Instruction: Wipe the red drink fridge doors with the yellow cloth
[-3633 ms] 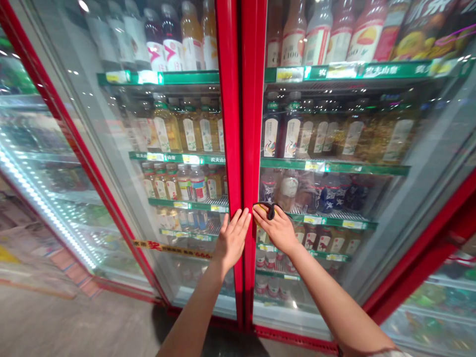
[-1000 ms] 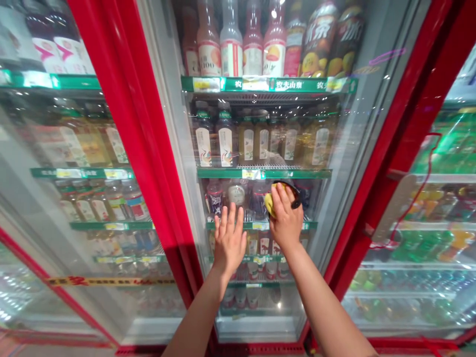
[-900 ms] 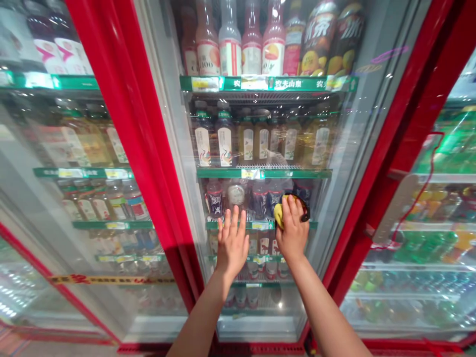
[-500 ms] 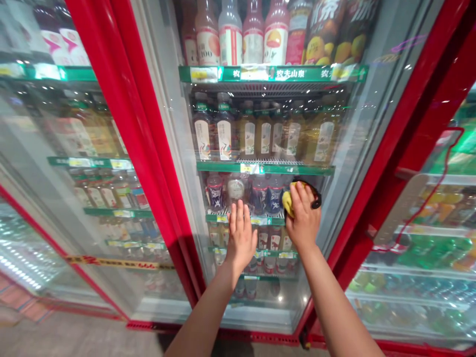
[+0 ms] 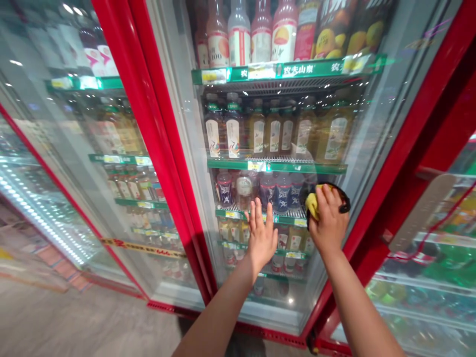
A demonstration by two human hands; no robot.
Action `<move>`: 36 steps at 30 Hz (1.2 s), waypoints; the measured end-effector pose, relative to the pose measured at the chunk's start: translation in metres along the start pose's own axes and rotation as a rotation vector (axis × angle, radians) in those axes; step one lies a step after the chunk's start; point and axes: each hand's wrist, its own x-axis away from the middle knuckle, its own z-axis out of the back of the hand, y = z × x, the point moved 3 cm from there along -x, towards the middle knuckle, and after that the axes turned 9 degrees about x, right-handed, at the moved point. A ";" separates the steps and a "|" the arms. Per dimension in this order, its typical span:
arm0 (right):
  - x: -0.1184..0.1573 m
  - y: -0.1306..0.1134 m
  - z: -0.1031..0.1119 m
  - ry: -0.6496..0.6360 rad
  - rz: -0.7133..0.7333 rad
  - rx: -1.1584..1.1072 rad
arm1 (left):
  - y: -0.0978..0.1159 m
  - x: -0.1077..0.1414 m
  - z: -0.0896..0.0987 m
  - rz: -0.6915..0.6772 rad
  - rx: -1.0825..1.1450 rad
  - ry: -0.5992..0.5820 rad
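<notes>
My right hand point(image 5: 327, 220) is closed around a cloth point(image 5: 312, 205), yellow with a dark edge, held against the glass door point(image 5: 277, 313) of a red-framed drinks cooler. A black loop point(image 5: 345, 204) sticks out past its fingers on the right. Left of it, my left hand point(image 5: 262, 239) is held up with fingers stretched out and holds nothing; whether its palm touches the glass I cannot tell. Behind the glass, near both hands, dark blue-labelled bottles point(image 5: 283, 191) stand on a shelf with a green price strip point(image 5: 286, 218).
Higher shelves hold pink bottles point(image 5: 284, 37) and tea-coloured bottles point(image 5: 337, 134). Red door posts point(image 5: 159, 134) stand on the left. To the right are a grey metal plate point(image 5: 424, 213), a red cord point(image 5: 442, 225) and another cooler with green bottles. Grey floor point(image 5: 122, 327) lies below.
My right hand has slid the cloth rightward across the glass, toward the door's right edge. The left hand has shifted slightly right, its fingers spread wider. The view has turned a little left.
</notes>
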 end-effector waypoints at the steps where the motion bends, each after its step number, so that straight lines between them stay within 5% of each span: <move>1: 0.009 0.006 0.000 0.022 -0.041 -0.001 | 0.004 0.001 -0.002 -0.006 0.000 -0.015; 6: 0.047 0.001 -0.004 0.038 -0.020 -0.066 | 0.021 0.004 -0.014 -0.083 -0.034 -0.108; 11: 0.005 0.004 0.001 -0.042 0.166 -0.090 | 0.039 -0.006 -0.020 -0.112 -0.055 -0.090; 14: -0.009 0.028 0.007 -0.013 0.083 -0.057 | 0.050 -0.013 -0.025 -0.127 -0.052 -0.073; 19: 0.032 0.044 0.003 -0.022 -0.101 0.030 | 0.059 -0.012 -0.035 -0.142 -0.053 -0.056; 22: 0.038 0.033 -0.002 -0.100 0.088 -0.021 | 0.063 -0.011 -0.038 -0.146 -0.051 -0.056; 25: 0.011 0.033 0.003 -0.107 0.250 -0.045 | 0.071 -0.017 -0.040 -0.131 -0.049 -0.065; 29: -0.018 0.057 0.015 -0.064 0.155 0.035 | 0.087 -0.026 -0.047 -0.108 -0.047 -0.067; 36: 0.033 0.086 0.017 -0.062 -0.082 0.063 | 0.093 -0.012 -0.056 -0.186 -0.082 -0.082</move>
